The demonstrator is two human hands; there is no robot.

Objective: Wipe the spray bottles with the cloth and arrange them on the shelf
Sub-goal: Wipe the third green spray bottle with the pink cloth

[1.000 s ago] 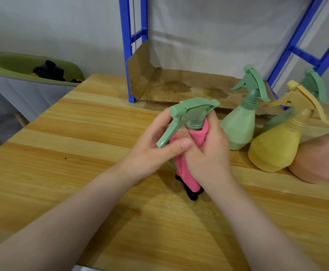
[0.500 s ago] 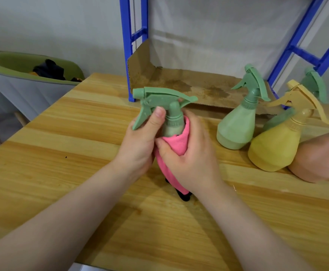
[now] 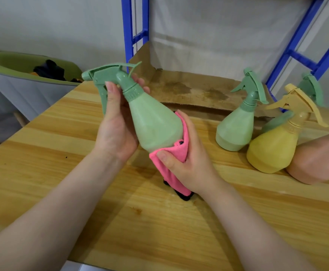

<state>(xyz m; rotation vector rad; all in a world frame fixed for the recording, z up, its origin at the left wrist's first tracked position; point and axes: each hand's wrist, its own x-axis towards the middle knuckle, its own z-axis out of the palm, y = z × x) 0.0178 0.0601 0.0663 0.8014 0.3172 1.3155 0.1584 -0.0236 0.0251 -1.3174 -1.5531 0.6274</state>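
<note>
We grip the green bottle [image 3: 152, 122] by its neck in our left hand [image 3: 116, 133], tilted above the counter [image 3: 62, 182], while our right hand [image 3: 187, 163] pinches the pink cloth [image 3: 176, 153] against its base, so we should rub firmly all round.

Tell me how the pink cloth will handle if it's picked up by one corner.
The pink cloth is probably floppy: it folds around the green bottle in the right hand and hangs limp below. Likely light and grippy rather than slippery.
</note>
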